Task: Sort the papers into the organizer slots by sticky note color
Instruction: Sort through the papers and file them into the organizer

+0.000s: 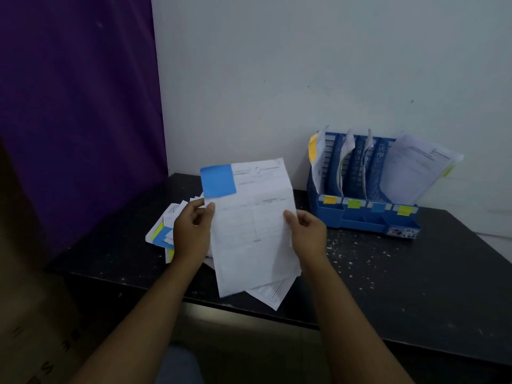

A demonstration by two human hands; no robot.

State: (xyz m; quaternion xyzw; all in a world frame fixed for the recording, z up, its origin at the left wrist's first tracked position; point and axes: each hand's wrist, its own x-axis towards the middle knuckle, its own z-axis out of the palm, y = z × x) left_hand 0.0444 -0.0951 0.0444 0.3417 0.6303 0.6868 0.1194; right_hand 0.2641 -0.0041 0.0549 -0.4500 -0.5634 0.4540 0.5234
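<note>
I hold a white printed paper (252, 228) upright above the black table, with a blue sticky note (218, 180) on its top left corner. My left hand (191, 234) pinches its left edge and my right hand (306, 234) pinches its right edge. Behind and under it lies a loose pile of papers (163, 234) showing blue and yellow notes. The blue organizer (360, 214) stands at the back right against the wall. Its slots carry front labels: orange (330, 200), green (354, 203), blue (377, 207) and yellow (404, 210). Papers stand in its slots.
The black table (388, 273) is speckled with white flecks and ends at a front edge near me. A purple curtain (77, 106) hangs on the left and a white wall stands behind. A brown cardboard box (33, 314) sits at the lower left.
</note>
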